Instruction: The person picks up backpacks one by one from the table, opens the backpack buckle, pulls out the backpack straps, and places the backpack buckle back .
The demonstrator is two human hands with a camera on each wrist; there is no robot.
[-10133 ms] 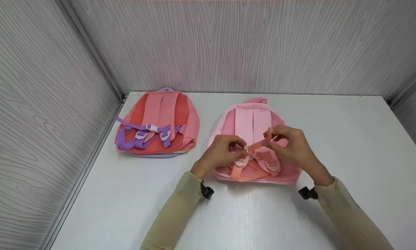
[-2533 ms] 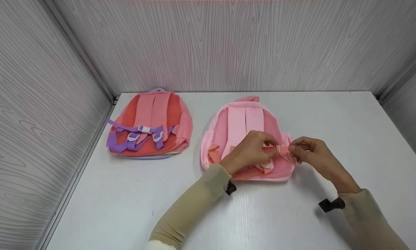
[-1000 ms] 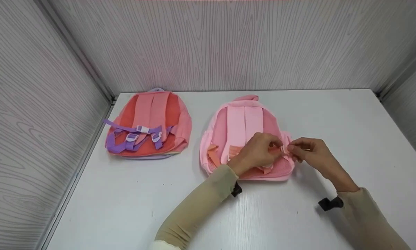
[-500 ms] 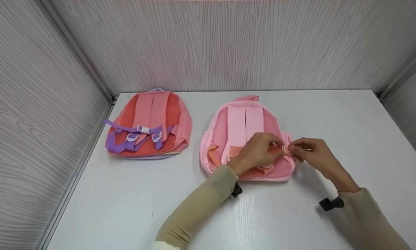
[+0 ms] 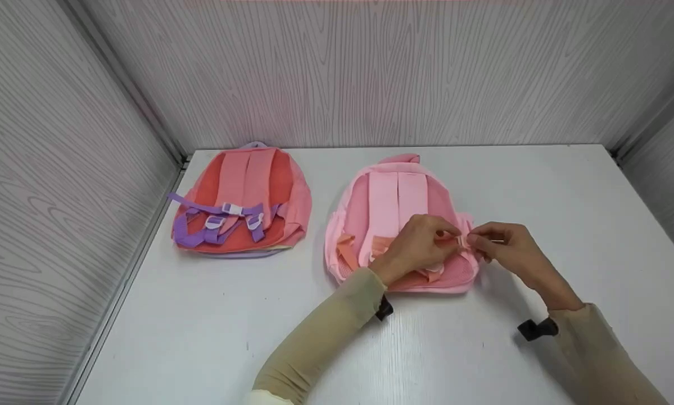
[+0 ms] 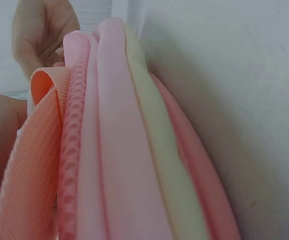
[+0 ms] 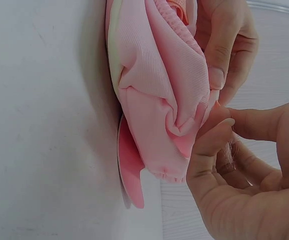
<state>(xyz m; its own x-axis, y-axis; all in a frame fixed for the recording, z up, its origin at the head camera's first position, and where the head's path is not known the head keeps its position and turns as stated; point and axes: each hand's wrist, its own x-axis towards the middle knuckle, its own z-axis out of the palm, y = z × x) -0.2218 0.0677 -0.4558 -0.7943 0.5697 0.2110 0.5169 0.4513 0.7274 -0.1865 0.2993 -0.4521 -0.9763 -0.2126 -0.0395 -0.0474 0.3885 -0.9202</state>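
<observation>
A light pink backpack (image 5: pixel 412 197) lies with its shoulder straps facing up. Over its lower right part, my left hand (image 5: pixel 418 244) pinches an orange webbing strap (image 5: pixel 446 243) with a small white buckle (image 5: pixel 462 242) at its end. Close against it, my right hand (image 5: pixel 508 244) pinches the strap's continuation at the bag's right edge. In the right wrist view, a tiny orange tip (image 7: pixel 217 104) shows between thumb and finger; the rest is hidden by the fingers. A folded orange strap end (image 6: pixel 32 160) stands up along the bag's left side.
To the left lies a coral backpack (image 5: pixel 247 185) with purple straps (image 5: pixel 188 233) and a clipped white buckle (image 5: pixel 233 209). Both bags rest on a white table (image 5: pixel 202 337), walled by grey wood-grain panels (image 5: pixel 359 73) at the back and sides.
Since ten seconds ago, both hands have shifted right from the bag's middle to its right edge. Over the last seconds the left hand moved the buckle right, closing up to the right fingers; lately almost still.
</observation>
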